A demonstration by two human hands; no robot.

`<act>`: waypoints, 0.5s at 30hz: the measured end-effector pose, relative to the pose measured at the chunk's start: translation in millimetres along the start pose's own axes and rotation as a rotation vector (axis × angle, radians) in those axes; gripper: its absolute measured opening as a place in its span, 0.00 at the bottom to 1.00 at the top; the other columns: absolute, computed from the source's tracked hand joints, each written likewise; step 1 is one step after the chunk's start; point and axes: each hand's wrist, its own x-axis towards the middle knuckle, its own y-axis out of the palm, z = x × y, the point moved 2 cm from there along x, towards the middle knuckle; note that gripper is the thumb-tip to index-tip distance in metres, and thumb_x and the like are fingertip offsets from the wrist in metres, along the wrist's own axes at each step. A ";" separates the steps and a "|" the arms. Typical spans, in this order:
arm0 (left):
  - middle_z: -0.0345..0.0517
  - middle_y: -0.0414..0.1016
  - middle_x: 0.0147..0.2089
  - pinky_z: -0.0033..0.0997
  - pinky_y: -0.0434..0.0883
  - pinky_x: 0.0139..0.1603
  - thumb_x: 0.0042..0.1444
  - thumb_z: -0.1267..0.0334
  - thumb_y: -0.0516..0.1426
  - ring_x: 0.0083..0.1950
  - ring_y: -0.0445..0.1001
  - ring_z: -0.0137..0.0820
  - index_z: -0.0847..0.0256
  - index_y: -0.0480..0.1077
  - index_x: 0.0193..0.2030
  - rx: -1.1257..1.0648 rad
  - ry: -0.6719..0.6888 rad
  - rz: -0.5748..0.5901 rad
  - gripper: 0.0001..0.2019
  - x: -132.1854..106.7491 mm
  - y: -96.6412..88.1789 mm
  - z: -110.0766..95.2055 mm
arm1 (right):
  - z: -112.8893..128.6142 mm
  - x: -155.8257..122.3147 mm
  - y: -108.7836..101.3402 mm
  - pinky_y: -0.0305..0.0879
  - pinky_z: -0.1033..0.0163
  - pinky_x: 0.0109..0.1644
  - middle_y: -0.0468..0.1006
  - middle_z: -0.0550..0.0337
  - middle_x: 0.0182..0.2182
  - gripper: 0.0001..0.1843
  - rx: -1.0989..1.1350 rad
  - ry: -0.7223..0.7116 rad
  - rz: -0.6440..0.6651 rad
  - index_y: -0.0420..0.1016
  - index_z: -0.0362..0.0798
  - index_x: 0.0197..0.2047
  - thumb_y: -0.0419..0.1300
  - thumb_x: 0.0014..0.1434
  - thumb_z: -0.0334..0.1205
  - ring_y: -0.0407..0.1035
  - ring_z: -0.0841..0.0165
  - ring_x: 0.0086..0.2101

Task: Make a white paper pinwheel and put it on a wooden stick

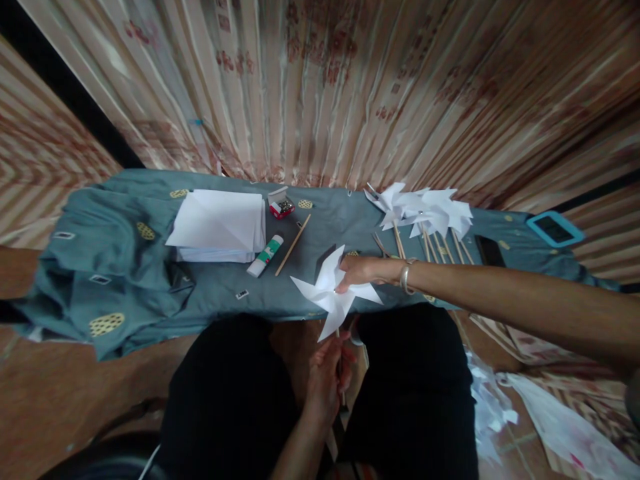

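A white paper pinwheel (pixel 333 300) is held between my knees at the table's front edge, facing up. My left hand (pixel 325 373) is closed around its thin wooden stick, just below the paper blades. My right hand (pixel 356 272), with a bangle on its wrist, reaches in from the right. Its thumb presses on the pinwheel's centre; the other fingers are mostly hidden by the paper. Scissors (pixel 381 245) lie just beyond the right hand, partly covered. A loose wooden stick (pixel 293 245) and a glue stick (pixel 265 256) rest to the left of the pinwheel.
On the green cloth (pixel 215 293), a stack of white paper (pixel 220 220) stands left, beside a small red box (pixel 281 203) of pins. Several pinwheels (pixel 425 210) with sticks lie back right, near a dark phone (pixel 490 251) and a blue-framed device (pixel 555 229). Paper scraps (pixel 487 400) are on the floor.
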 end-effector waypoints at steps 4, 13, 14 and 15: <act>0.33 0.65 0.20 0.23 0.40 0.15 0.42 0.46 0.63 0.12 0.47 0.15 0.65 0.71 0.41 0.010 -0.043 -0.010 0.26 1.0 -0.3 0.3 | 2.6 -1.6 -0.9 0.61 0.67 0.31 0.76 0.60 0.28 0.10 -0.034 0.039 -0.019 0.74 0.46 0.29 0.67 0.41 0.35 0.69 0.64 0.34; 0.31 0.61 0.16 0.22 0.40 0.15 0.41 0.45 0.63 0.12 0.46 0.15 0.66 0.73 0.39 0.030 -0.072 -0.034 0.26 3.4 -0.7 1.1 | -4.7 -1.6 2.3 0.61 0.67 0.30 0.75 0.59 0.28 0.08 0.032 -0.030 0.019 0.73 0.45 0.29 0.65 0.43 0.38 0.68 0.67 0.31; 0.31 0.62 0.16 0.22 0.40 0.14 0.41 0.45 0.63 0.12 0.46 0.15 0.66 0.73 0.38 0.041 -0.074 -0.041 0.26 3.8 -1.0 1.2 | -5.1 -1.1 2.4 0.61 0.67 0.30 0.75 0.60 0.28 0.09 0.048 -0.042 0.022 0.73 0.45 0.29 0.65 0.42 0.38 0.68 0.67 0.30; 0.31 0.62 0.16 0.22 0.40 0.14 0.41 0.44 0.63 0.12 0.46 0.15 0.66 0.73 0.38 0.052 -0.074 -0.048 0.25 4.1 -1.3 1.3 | -5.0 -0.7 2.4 0.62 0.67 0.30 0.75 0.60 0.27 0.09 0.066 -0.053 0.025 0.74 0.45 0.29 0.65 0.42 0.37 0.67 0.67 0.30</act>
